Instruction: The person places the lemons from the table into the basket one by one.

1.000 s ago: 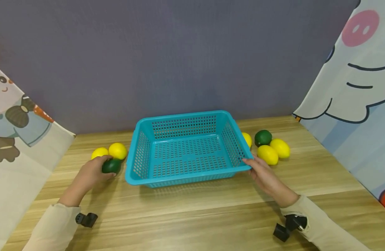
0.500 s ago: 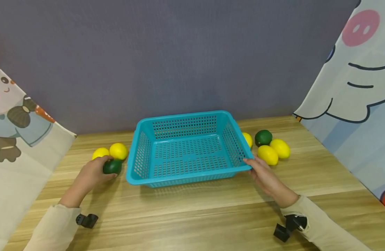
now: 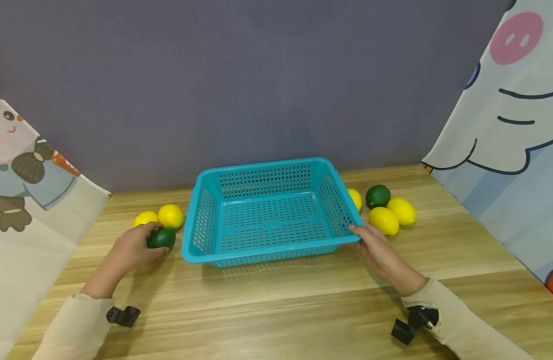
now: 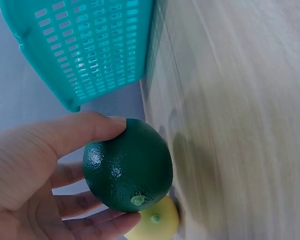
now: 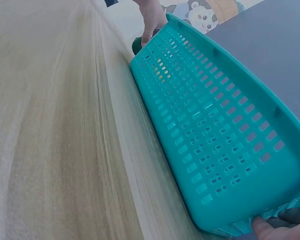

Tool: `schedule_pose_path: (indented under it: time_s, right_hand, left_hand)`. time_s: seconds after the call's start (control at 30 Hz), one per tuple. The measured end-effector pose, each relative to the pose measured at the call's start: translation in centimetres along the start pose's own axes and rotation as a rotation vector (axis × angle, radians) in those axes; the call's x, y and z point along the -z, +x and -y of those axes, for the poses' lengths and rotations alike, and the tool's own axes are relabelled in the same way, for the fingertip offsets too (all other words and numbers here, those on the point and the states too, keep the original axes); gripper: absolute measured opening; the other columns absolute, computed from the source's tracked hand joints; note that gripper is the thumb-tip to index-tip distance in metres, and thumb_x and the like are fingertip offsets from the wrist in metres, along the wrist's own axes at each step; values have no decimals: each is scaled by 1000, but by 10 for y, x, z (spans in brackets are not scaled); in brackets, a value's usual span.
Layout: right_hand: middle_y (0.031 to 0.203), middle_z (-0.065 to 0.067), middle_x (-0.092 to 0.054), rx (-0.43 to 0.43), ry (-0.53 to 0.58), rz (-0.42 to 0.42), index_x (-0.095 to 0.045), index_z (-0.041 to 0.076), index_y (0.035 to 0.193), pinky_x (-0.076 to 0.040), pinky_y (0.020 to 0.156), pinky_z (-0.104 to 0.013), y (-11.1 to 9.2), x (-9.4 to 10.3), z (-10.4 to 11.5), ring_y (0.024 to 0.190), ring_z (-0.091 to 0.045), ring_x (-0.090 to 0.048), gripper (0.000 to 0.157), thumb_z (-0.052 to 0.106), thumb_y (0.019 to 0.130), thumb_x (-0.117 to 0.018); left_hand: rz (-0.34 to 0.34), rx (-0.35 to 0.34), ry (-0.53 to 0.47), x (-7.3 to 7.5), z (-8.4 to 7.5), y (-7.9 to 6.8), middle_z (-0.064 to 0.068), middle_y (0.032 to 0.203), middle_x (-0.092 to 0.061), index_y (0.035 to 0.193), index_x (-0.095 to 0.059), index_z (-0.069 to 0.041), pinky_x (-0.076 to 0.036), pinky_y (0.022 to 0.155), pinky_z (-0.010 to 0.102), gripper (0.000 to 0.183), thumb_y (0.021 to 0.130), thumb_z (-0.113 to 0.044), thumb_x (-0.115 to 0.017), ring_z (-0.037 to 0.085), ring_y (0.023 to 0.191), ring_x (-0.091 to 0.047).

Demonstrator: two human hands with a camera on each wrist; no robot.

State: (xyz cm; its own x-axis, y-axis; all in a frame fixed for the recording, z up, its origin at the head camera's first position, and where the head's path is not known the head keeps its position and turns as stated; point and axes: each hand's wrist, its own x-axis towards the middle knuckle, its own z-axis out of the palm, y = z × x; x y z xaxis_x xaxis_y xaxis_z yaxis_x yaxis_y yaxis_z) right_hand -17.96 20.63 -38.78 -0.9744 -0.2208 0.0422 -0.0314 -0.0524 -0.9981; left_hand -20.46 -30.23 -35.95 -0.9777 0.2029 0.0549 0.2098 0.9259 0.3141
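Note:
In the head view, my left hand (image 3: 129, 251) holds a dark green lime (image 3: 161, 238) between thumb and fingers, left of the blue plastic basket (image 3: 276, 252). The left wrist view shows this lime (image 4: 132, 167) close up, its pale stem end facing the camera and a yellow lemon (image 4: 157, 222) partly hidden behind it. My right hand (image 3: 381, 254) grips the basket's front right corner, thumb on top of the rim and fingers under it. Perforated walls and floor show inside the basket, which holds nothing.
Beyond the left hand lie two yellow lemons (image 3: 170, 216). Right of the basket, another green lime (image 3: 378, 196) rests among several lemons (image 3: 384, 221), one partly hidden by the basket wall. A grey panel (image 3: 276, 85) rises behind the wooden table (image 3: 276, 310).

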Motion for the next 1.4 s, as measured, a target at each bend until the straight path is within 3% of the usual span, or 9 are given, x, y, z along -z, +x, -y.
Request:
schedule_pose_path:
  time_s: [0.13,0.33,0.53,0.63,0.77,0.83,1.0,1.13,1.4]
  right_hand:
    - [133,-22,-38,4,-15,10,-23,-19,139,-42,91,-15,0,0,-1,108,-3,-50,54,16,100,-37]
    - [118,-1,-51,3,-5,-10,-24,-20,137,-44,88,-15,0,0,0,102,-4,-50,54,16,100,-38]
    - [118,2,-51,15,-6,4,-22,-21,137,-43,89,-15,0,0,-1,104,-4,-50,55,16,100,-37]
    - [125,-9,-49,21,-14,12,-22,-21,137,-43,90,-15,0,0,-2,106,-3,-51,55,16,100,-36]
    - [140,-30,-31,4,-20,21,-20,-19,140,-41,91,-14,1,0,-3,109,-1,-49,56,17,100,-36]
    - [140,-32,-28,-4,-18,17,-20,-19,140,-41,91,-13,1,-1,-3,109,-1,-49,56,17,100,-36]
    - [125,-9,-48,2,-5,4,-24,-21,137,-43,90,-15,1,-1,-3,106,-4,-50,55,17,100,-38]
    - [119,3,-51,16,6,12,-23,-22,136,-43,90,-14,1,-1,-3,106,-3,-50,55,16,100,-37]
    - [141,-28,-25,3,-6,33,-20,-18,140,-40,92,-12,0,-2,-3,112,-2,-45,55,18,101,-34]
  left_hand:
    - [-2,3,-15,2,-1,0,34,109,-57,120,-51,12,-47,73,57,61,76,-21,-77,45,91,-56]
    - [-28,-5,-19,5,-3,1,33,108,-58,121,-51,12,-48,71,55,62,76,-23,-77,42,88,-57]
    - [-48,-18,-24,7,-9,1,33,111,-57,122,-52,10,-48,73,55,61,76,-22,-76,42,90,-57]
    - [-46,-15,-29,8,-12,2,34,115,-56,123,-51,10,-48,73,54,62,77,-22,-76,42,91,-57]
    - [-42,-10,-37,10,-14,2,35,117,-54,124,-50,11,-49,71,53,63,77,-22,-75,42,91,-58]
    - [-42,-11,-42,11,-14,3,35,116,-55,125,-50,11,-49,71,52,63,77,-23,-75,42,90,-58]
    - [-34,-13,-46,16,-14,6,34,116,-55,127,-48,10,-50,70,50,65,79,-26,-74,41,89,-58]
    - [-38,-23,-43,22,-17,7,34,119,-54,128,-47,10,-49,71,51,66,81,-27,-73,42,92,-57]
    - [-49,-43,-46,32,-26,12,33,119,-55,130,-47,7,-49,72,51,65,82,-27,-72,41,93,-58]
